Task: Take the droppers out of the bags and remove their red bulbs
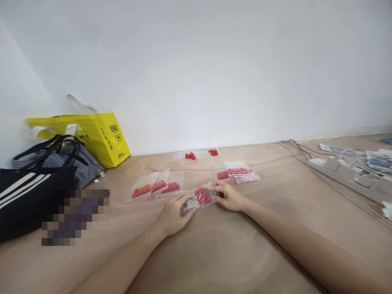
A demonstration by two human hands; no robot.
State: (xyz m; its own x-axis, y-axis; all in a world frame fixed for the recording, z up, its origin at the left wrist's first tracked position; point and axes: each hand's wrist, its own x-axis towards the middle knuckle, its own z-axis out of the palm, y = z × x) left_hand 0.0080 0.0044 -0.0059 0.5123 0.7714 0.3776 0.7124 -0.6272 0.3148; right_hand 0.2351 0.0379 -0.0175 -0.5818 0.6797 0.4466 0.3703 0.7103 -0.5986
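Note:
Between my hands is a clear plastic bag [203,197] with red-ended pieces and thin metal rods inside. My left hand [177,214] is closed around its left end, where the rods show. The fingers of my right hand [229,197] pinch the bag's right edge. Left of it lie overlapping clear bags [159,185] of red pieces. More bags of red pieces [235,173] rest stacked just behind my right hand. Against the wall, two small heaps of red pieces [190,156] sit on a flat clear bag [200,154].
A yellow shopping bag [113,139], a striped bag [87,165] and a black bag [33,196] stand at the left, beside a blurred-out object [75,216]. On the right are a white power strip [346,173] with plugs and grey cables [301,161], plus printed packets [379,160].

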